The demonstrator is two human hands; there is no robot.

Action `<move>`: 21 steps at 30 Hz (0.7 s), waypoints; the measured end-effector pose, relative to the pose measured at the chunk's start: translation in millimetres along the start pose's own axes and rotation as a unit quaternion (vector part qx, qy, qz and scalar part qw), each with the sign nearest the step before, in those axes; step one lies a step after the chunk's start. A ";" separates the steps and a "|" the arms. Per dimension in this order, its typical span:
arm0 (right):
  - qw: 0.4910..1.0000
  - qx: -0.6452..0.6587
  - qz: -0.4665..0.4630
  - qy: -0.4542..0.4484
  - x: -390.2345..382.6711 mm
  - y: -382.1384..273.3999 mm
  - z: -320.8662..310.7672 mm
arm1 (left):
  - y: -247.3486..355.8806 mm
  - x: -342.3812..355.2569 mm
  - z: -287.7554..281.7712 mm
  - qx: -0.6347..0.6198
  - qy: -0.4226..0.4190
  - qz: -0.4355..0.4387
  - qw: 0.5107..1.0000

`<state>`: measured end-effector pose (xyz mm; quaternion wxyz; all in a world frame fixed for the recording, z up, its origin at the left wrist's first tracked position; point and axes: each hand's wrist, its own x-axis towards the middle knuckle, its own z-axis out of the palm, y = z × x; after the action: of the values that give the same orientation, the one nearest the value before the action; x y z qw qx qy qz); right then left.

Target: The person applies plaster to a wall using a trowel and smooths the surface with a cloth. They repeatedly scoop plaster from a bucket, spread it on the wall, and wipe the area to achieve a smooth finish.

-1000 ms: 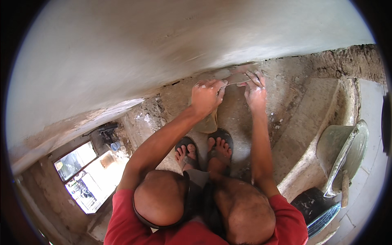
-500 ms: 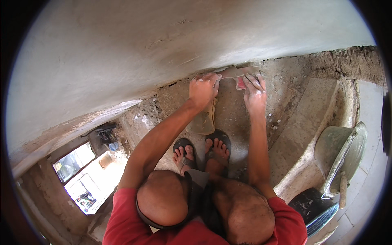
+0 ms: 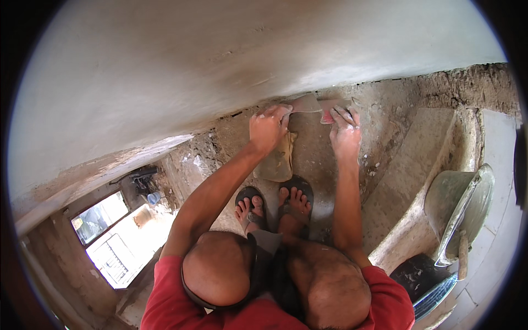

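My left hand (image 3: pixel 266 128) is closed on a thin, flat, pinkish-grey piece (image 3: pixel 306 104) that looks like a putty scraper. My right hand (image 3: pixel 346 132) pinches a similar flat piece (image 3: pixel 335 103) with a red part (image 3: pixel 327 116) near the fingers. The inner edges of the two pieces meet or nearly meet; whether they touch, I cannot tell. Both are held low in front of the smooth pale wall (image 3: pixel 165 71). Whitish residue covers my fingers. Just below my left hand, a yellowish-brown bag-like thing (image 3: pixel 276 162) lies on the floor.
Sandalled feet (image 3: pixel 297 201) rest on the rough, dusty floor. To the right stands a grey-green bucket (image 3: pixel 448 195) with a wooden handle (image 3: pixel 463 256) against it, and a dark container (image 3: pixel 421 280) below. A rough ledge (image 3: pixel 407 165) runs alongside. A bright opening (image 3: pixel 118 247) is at left.
The flat pieces, overlapping in a curved line before, now show as two flatter shapes side by side. My left hand has shifted slightly left and down; my right hand barely moved.
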<state>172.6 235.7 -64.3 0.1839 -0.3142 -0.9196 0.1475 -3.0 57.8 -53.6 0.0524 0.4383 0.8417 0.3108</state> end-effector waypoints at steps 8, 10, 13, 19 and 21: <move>0.999 -0.012 0.043 -0.010 17.9 4.1 5.9 | -14.0 -10.8 13.9 0.012 0.009 0.074 0.997; 0.998 0.000 0.057 -0.018 21.2 3.0 -0.9 | -12.4 -7.0 11.3 0.024 0.015 0.076 0.997; 0.996 0.003 0.077 -0.035 21.7 -6.1 -15.3 | -9.3 -3.7 9.8 0.033 0.017 0.074 0.997; 0.996 -0.004 0.068 -0.065 29.4 -23.8 -39.9 | -9.5 1.1 14.5 0.032 0.039 0.111 0.993; 0.994 -0.003 0.062 -0.086 31.6 -29.9 -37.6 | -5.8 2.6 13.2 0.036 0.047 0.131 0.990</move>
<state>149.9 238.8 -11.7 0.0934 -0.3577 -0.9110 0.1826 -3.9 63.7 -67.0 -0.0438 0.5315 0.7893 0.3044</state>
